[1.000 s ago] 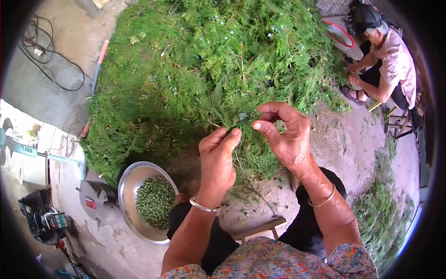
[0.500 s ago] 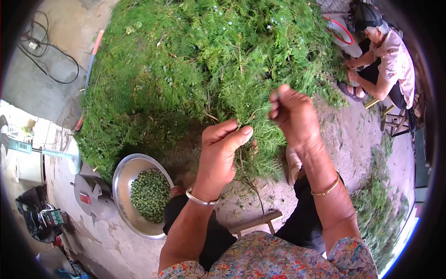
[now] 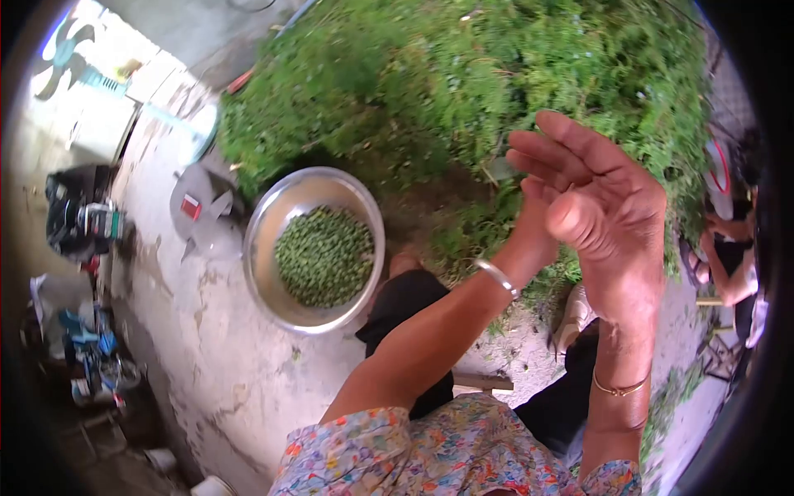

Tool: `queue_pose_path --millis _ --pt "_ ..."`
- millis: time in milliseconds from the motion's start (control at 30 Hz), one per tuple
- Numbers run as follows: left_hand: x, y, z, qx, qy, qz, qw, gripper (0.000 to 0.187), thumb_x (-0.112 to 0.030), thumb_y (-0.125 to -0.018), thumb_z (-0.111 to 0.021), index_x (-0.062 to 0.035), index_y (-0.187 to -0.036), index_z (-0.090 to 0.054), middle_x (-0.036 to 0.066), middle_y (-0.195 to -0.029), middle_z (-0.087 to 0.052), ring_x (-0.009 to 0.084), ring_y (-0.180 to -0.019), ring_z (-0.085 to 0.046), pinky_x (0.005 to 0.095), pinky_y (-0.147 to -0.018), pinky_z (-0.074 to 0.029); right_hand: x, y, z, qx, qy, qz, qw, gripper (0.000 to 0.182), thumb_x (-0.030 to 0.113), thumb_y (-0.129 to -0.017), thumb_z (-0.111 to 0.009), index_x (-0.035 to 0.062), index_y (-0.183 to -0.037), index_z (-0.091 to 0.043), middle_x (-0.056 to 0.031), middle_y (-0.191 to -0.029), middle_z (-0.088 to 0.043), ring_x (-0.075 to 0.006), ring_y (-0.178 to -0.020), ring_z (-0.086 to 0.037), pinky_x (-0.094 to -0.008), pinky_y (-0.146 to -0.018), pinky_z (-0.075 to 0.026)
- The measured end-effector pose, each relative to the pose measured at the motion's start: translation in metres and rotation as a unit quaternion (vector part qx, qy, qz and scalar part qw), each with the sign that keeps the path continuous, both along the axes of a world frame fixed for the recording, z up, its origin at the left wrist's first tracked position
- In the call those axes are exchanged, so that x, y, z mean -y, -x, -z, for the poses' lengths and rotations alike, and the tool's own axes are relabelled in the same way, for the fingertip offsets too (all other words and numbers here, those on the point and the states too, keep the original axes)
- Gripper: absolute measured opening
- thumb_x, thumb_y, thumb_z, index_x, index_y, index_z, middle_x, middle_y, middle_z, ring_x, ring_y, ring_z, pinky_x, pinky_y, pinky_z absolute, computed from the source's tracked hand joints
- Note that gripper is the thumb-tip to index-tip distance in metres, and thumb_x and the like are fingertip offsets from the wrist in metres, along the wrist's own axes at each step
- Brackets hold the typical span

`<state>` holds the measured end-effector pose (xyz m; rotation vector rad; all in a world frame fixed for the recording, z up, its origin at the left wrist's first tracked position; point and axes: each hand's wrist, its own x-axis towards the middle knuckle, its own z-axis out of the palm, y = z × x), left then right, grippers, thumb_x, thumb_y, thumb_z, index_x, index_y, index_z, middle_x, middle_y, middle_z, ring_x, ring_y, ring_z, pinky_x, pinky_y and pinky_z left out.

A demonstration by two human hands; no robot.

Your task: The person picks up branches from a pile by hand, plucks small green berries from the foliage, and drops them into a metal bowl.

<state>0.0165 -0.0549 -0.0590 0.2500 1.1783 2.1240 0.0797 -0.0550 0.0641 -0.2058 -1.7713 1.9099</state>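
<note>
My right hand [image 3: 616, 207] is raised in front of the green pile, palm partly showing, its fingers stretched out and nothing visible in them. Behind it is my left hand [image 3: 536, 223], mostly covered, so its fingers and anything in them are hidden. Beyond both hands spreads a big heap of cut evergreen branches [image 3: 397, 91] with scale-like leaves. To the left of my knees stands a wide metal basin [image 3: 258, 248]. Small green cones or berries [image 3: 322, 256] cover its bottom.
A low grey stool-like object [image 3: 203, 211] carries a small red box [image 3: 191, 207]. A standing fan [image 3: 66, 58] is at upper left. Along the left wall lie a black bag [image 3: 70, 211] and clutter. At the far right, another person [image 3: 732, 264] sits partly cut off.
My view has swung left, so the basin sits nearer the middle. My right hand has opened from a pinch and now overlaps my left hand.
</note>
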Motion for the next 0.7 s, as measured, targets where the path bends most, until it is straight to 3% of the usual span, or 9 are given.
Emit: queue_pose_path --millis 100,200,267,333,433,467,500,600,700 --pt "0.006 0.012 0.005 -0.102 -0.068 0.046 0.991 0.016 -0.011 -0.078 -0.060 0.0013 -0.068 -0.058 -0.001 -0.063 -0.050 0.0109 -0.056 -0.041 0.0312 -0.050 -0.032 0.022 0.007 -0.001 -0.014 -0.124 0.047 0.991 0.070 0.027 -0.071 -0.076 -0.0085 -0.123 -0.047 -0.0184 -0.112 -0.060 -0.0245 -0.106 -0.058 -0.0330 -0.094 -0.044" --pt "0.023 0.026 -0.030 0.030 0.023 0.042 0.998 0.014 -0.011 -0.081 -0.062 0.0030 -0.080 -0.063 0.004 -0.069 -0.057 0.0125 -0.062 -0.048 0.0292 -0.058 -0.039 0.007 -0.014 0.024 0.029 -0.201 0.187 0.961 0.051 0.008 -0.076 -0.072 -0.0062 -0.120 -0.050 -0.0171 -0.112 -0.060 -0.0248 -0.106 -0.057 -0.0364 -0.092 -0.045" --pt "0.015 0.030 -0.024 0.097 -0.051 0.014 0.994 0.018 -0.014 -0.084 -0.060 0.0022 -0.078 -0.060 0.006 -0.069 -0.056 0.0134 -0.064 -0.049 0.0305 -0.061 -0.039 -0.019 -0.035 0.063 0.134 -0.307 0.233 0.913 0.054 0.006 -0.076 -0.069 -0.0067 -0.123 -0.047 -0.0191 -0.114 -0.059 -0.0260 -0.106 -0.057 -0.0347 -0.093 -0.044" --pt "0.018 0.034 -0.032 0.123 -0.063 -0.020 0.990 0.015 -0.013 -0.083 -0.062 -0.0007 -0.076 -0.059 0.005 -0.070 -0.056 0.0135 -0.071 -0.049 0.0349 -0.074 -0.039 -0.033 -0.065 0.100 0.314 -0.483 0.179 0.798 0.062 0.007 -0.073 -0.070 -0.0082 -0.126 -0.042 -0.0234 -0.114 -0.058 -0.0287 -0.105 -0.058 -0.0332 -0.092 -0.044" --pt "0.025 0.044 -0.045 0.154 -0.050 -0.054 0.985 0.012 -0.012 -0.081 -0.064 -0.0034 -0.075 -0.058 0.003 -0.073 -0.057 0.0132 -0.075 -0.048 0.0386 -0.087 -0.033 -0.027 -0.085 0.134 0.415 -0.375 0.054 0.827 0.039 0.007 -0.073 -0.068 -0.0062 -0.107 -0.054 -0.0229 -0.093 -0.063 -0.0290 -0.086 -0.064 -0.0347 -0.074 -0.049" --pt "0.026 0.043 -0.051 0.156 -0.051 -0.086 0.983 0.029 -0.011 -0.082 -0.060 -0.0096 -0.057 -0.045 -0.004 -0.058 -0.040 0.0094 -0.062 -0.033 0.0291 -0.067 -0.033 -0.024 -0.085 0.134 0.486 -0.313 0.013 0.816 0.028 0.007 -0.074 -0.066 -0.0048 -0.098 -0.057 -0.0212 -0.085 -0.065 -0.0283 -0.077 -0.065 -0.0359 -0.068 -0.050" --pt "0.026 0.046 -0.045 0.142 -0.069 -0.103 0.982 0.028 -0.012 -0.081 -0.061 -0.0097 -0.057 -0.046 -0.004 -0.058 -0.041 0.0095 -0.062 -0.033 0.0292 -0.067 -0.033 -0.034 -0.099 0.167 0.404 -0.340 0.043 0.848 0.012 0.006 -0.076 -0.061 -0.0028 -0.085 -0.058 -0.0150 -0.068 -0.062 -0.0233 -0.058 -0.061 -0.0353 -0.057 -0.048" --pt "0.023 0.052 -0.028 0.098 -0.178 -0.103 0.974 0.017 -0.017 -0.078 -0.071 -0.0043 -0.073 -0.060 0.003 -0.072 -0.058 0.0115 -0.077 -0.051 0.0368 -0.084 -0.037 -0.026 -0.088 0.162 0.347 -0.203 0.126 0.907 0.015 0.007 -0.086 -0.051 -0.0031 -0.080 -0.062 -0.0081 -0.054 -0.055 -0.0122 -0.046 -0.050 -0.0274 -0.046 -0.040" --pt "0.032 0.067 -0.031 -0.021 -0.080 -0.063 0.995 0.027 -0.020 -0.075 -0.074 0.0018 -0.087 -0.063 0.007 -0.080 -0.061 0.0145 -0.080 -0.054 0.0318 -0.070 -0.044 -0.039 -0.077 0.136 0.335 0.015 0.120 0.934 0.022 0.014 -0.090 -0.050 -0.0040 -0.084 -0.061 -0.0010 -0.050 -0.047 -0.0073 -0.042 -0.038 -0.0244 -0.042 -0.030"
